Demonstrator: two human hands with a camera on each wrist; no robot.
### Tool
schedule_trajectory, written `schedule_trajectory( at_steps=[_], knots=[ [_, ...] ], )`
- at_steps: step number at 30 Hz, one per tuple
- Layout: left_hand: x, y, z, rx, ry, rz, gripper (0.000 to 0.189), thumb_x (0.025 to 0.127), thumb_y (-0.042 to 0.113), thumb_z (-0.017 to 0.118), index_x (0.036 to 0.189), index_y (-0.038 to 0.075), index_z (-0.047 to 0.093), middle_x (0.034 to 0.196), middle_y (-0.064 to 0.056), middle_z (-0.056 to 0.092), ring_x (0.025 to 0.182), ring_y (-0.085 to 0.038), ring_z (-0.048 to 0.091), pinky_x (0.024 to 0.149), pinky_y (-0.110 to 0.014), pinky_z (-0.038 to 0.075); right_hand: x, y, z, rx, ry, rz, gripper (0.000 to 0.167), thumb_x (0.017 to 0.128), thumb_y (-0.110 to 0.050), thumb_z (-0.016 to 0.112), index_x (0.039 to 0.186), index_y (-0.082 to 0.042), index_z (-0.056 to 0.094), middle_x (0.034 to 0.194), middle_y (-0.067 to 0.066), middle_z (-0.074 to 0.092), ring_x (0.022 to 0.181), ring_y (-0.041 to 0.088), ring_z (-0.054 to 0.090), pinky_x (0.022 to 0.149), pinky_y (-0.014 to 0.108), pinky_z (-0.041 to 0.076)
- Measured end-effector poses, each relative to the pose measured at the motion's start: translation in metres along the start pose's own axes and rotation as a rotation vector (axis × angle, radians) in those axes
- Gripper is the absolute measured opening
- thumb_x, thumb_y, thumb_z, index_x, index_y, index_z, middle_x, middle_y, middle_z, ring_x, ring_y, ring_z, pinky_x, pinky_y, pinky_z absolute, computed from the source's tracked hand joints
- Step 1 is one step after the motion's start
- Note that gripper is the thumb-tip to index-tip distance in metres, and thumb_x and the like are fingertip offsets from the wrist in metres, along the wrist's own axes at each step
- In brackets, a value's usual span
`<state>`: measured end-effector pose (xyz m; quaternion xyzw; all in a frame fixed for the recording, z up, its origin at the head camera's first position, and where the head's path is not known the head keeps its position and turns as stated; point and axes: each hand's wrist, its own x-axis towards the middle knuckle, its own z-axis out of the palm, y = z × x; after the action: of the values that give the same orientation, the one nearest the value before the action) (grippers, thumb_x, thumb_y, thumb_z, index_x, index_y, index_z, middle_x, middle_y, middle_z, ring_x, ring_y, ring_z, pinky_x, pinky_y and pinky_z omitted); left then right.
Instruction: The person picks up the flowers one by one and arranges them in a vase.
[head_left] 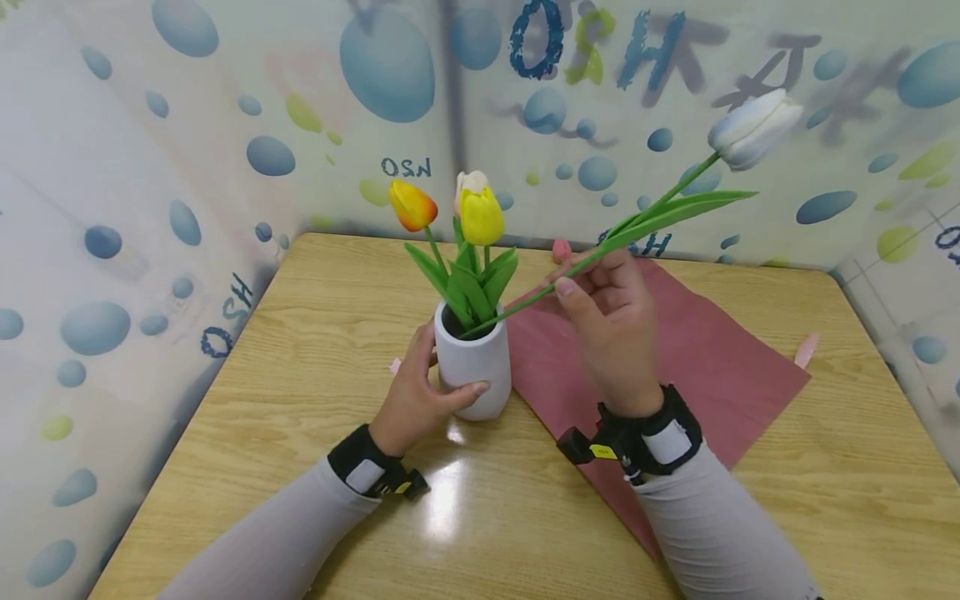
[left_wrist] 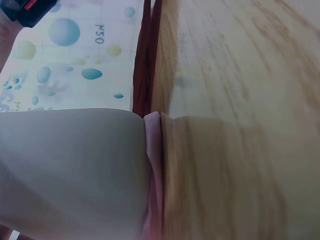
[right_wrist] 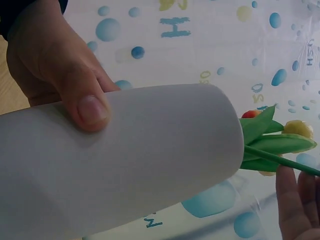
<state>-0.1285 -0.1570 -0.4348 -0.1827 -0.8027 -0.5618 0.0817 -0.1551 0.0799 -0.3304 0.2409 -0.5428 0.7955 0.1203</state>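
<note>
A white vase [head_left: 471, 362] stands on the table, and my left hand [head_left: 414, 393] grips its side with the thumb across the front. Orange-and-yellow [head_left: 411, 206], yellow [head_left: 482, 215] and pale pink [head_left: 467, 182] tulips with green leaves rise from it. My right hand [head_left: 617, 333] pinches the green stem of a white tulip [head_left: 752, 131]. That stem slants down leftward; its lower end is in the vase's mouth, while the bloom leans out to the upper right. In the right wrist view, the left thumb [right_wrist: 92, 111] presses on the vase wall, with right fingers [right_wrist: 288, 200] beside the stem.
A dark pink sheet [head_left: 720, 367] lies on the wooden table [head_left: 300, 400], right of the vase and under the right hand. Small pink pieces [head_left: 561, 250] lie at the back edge and a pale pink petal-like piece [head_left: 807, 350] at the right. A bubble-patterned curtain [head_left: 315, 67] hangs behind.
</note>
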Motion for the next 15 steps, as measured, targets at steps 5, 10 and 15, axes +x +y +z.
schedule_trajectory(
  at_steps=[5,10,15],
  knots=[
    [0.000,0.000,0.000,0.006,-0.007,-0.003,0.096,0.081,0.014,0.089,0.159,0.025,0.036,0.147,-0.006,0.049,0.134,-0.023,0.048,0.105,-0.056,0.048,-0.002,0.004,0.007,-0.056,-0.036,0.001,0.025,0.101,0.009,0.054,0.115,-0.011,0.060,0.102,0.003,0.066,0.095,0.017,0.070,0.087,0.037,0.063],
    [0.000,0.000,0.000,0.005,-0.004,-0.009,0.096,0.080,0.014,0.090,0.159,0.025,0.036,0.148,-0.006,0.049,0.135,-0.024,0.048,0.106,-0.057,0.047,0.000,0.003,0.010,-0.080,-0.038,-0.019,0.028,0.100,0.009,0.054,0.111,-0.015,0.060,0.102,0.002,0.065,0.095,0.018,0.069,0.087,0.038,0.062],
    [0.000,0.000,-0.001,0.000,-0.006,-0.013,0.095,0.080,0.014,0.090,0.158,0.027,0.036,0.147,-0.005,0.049,0.134,-0.023,0.048,0.106,-0.057,0.047,0.001,0.001,0.012,-0.096,-0.076,-0.024,0.028,0.098,0.010,0.056,0.110,-0.015,0.060,0.102,0.002,0.065,0.095,0.018,0.069,0.087,0.036,0.062]
  ],
)
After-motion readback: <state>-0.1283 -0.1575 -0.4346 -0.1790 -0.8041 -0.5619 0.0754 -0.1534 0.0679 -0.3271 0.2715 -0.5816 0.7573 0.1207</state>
